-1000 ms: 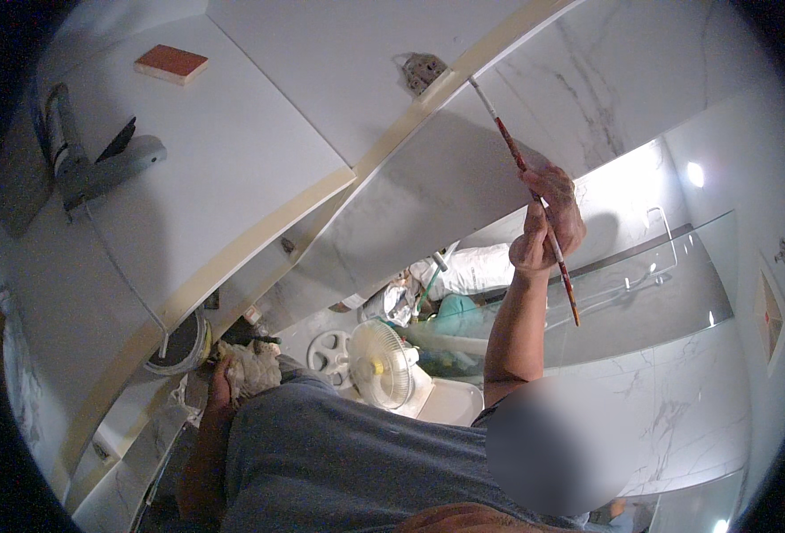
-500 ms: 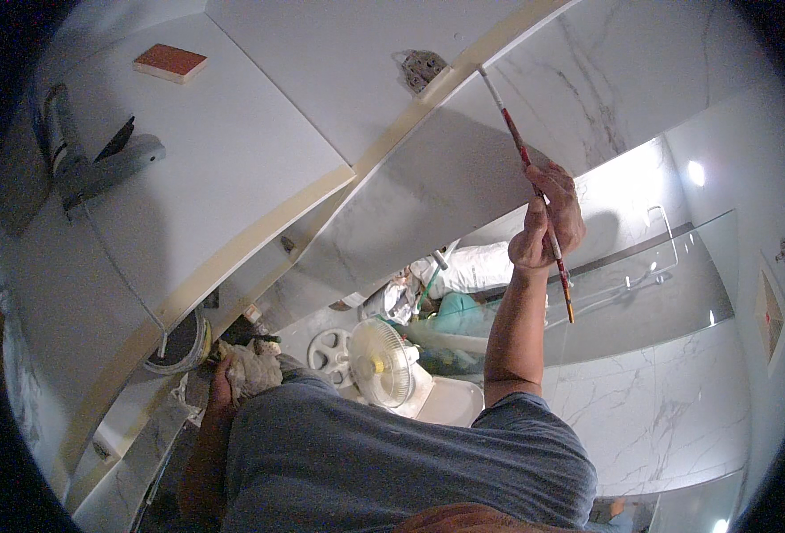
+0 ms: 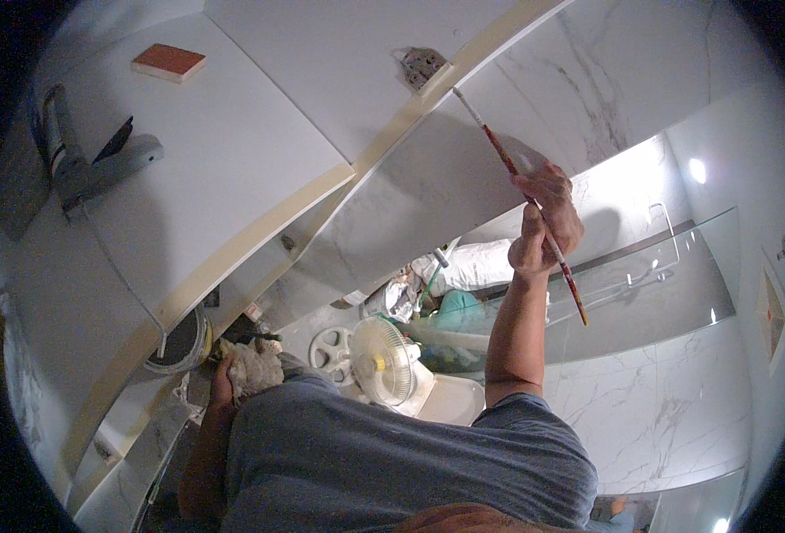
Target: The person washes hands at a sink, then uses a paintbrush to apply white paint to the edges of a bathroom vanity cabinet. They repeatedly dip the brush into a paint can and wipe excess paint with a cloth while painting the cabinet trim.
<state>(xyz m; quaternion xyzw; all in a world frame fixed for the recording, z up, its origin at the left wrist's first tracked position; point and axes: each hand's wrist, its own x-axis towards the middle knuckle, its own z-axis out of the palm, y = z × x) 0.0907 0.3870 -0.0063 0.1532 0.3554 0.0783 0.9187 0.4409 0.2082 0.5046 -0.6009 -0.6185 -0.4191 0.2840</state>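
My right hand (image 3: 548,218) is closed around a long, thin paintbrush (image 3: 502,149) with a red, paint-marked handle. The brush slants up and left, and its whitish tip meets the lower edge of a cream-coloured trim strip (image 3: 490,49). Low on the left, my left hand (image 3: 222,377) grips a crumpled, pale rag (image 3: 252,366) against my side; some of its fingers are hidden behind the bundle. Just above the trim, near the brush tip, is a metal-looking fitting (image 3: 424,68) in a cutout of the white panel.
A brown-topped block (image 3: 169,62) and a grey paint roller (image 3: 99,173) with a wire arm lie on the white surface. A bucket (image 3: 184,346) stands near my left hand. Below are a white fan (image 3: 382,364), a glass panel (image 3: 641,293) and marbled walls (image 3: 659,417).
The brush tip has slid left and slightly down along the trim edge, toward the fitting. My right hand has tilted a little with it; my left hand stays in place.
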